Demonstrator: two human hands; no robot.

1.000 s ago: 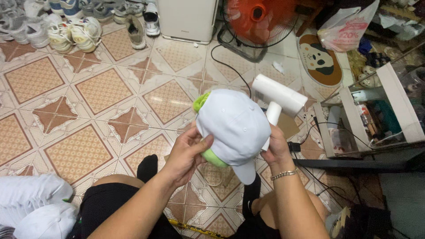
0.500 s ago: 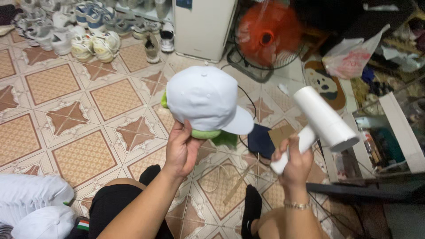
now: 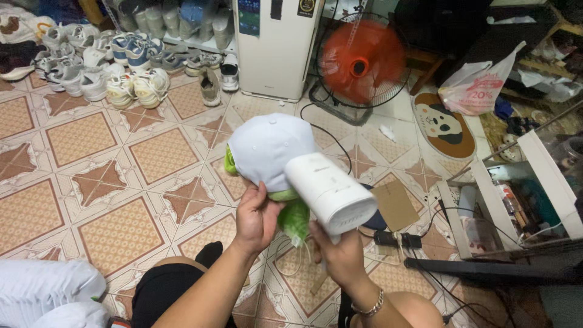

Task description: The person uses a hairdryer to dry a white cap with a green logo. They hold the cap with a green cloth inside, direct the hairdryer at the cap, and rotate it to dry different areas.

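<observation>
1. While seated on the tiled floor point(image 3: 121, 152), a person holds a pale blue cap point(image 3: 267, 149) up over a green form point(image 3: 291, 215) with the left hand point(image 3: 255, 218), its fingers closed on the underside just below the cap's crown.
2. Right hand point(image 3: 340, 255) is wrapped around the handle of a white hair dryer point(image 3: 331, 191), whose barrel lies against the cap's lower right side and points toward the camera.
3. Judging by this view, the drying is under way: the cap sits fully on the form and the dryer is at it; whether the fabric is dry cannot be told.
4. Toward the floor's far edge, rows of sneakers point(image 3: 121, 73) line the wall beside a white appliance point(image 3: 276, 45) and an orange fan point(image 3: 361, 58).
5. More white caps point(image 3: 48, 294) lie at the near left corner; a power strip point(image 3: 398, 239) rests near the right edge.
</observation>
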